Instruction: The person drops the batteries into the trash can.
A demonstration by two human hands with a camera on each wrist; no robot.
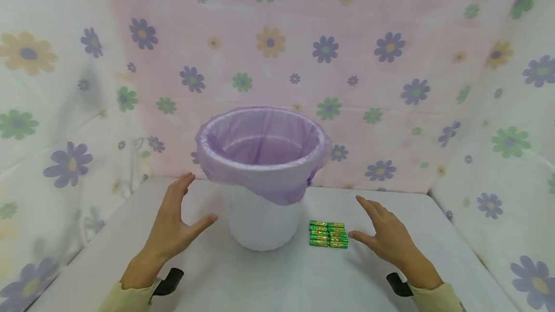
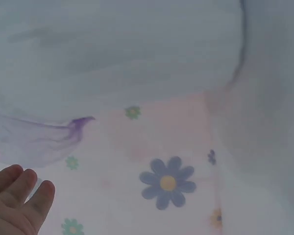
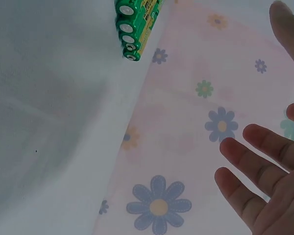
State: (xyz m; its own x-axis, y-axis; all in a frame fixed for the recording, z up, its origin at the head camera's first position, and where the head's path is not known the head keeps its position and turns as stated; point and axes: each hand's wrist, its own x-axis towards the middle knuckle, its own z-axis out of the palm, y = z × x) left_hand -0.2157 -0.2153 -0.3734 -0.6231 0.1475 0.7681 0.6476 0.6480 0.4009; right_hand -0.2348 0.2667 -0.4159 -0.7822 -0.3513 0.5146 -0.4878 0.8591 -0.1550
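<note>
A white trash bin [image 1: 262, 220] stands upright in the middle of the table, lined with a sheer purple trash bag [image 1: 277, 189] folded over its rim. To the bin's left my left hand [image 1: 173, 227] is held apart from it, thumb and fingers spread, holding nothing. Several green and gold batteries [image 1: 328, 234] lie side by side in two columns to the right of the bin. Just right of them hovers my right hand [image 1: 388, 240], its fingers extended and nothing in its grasp. The right wrist view shows the ends of the batteries [image 3: 130, 29] beyond the spread fingers.
A white table [image 1: 347, 283] carries the bin and the batteries. Flower-patterned cloth [image 1: 299, 52] hangs behind it and along both sides. Black straps [image 1: 169, 281] sit at both wrists, by the light sleeves.
</note>
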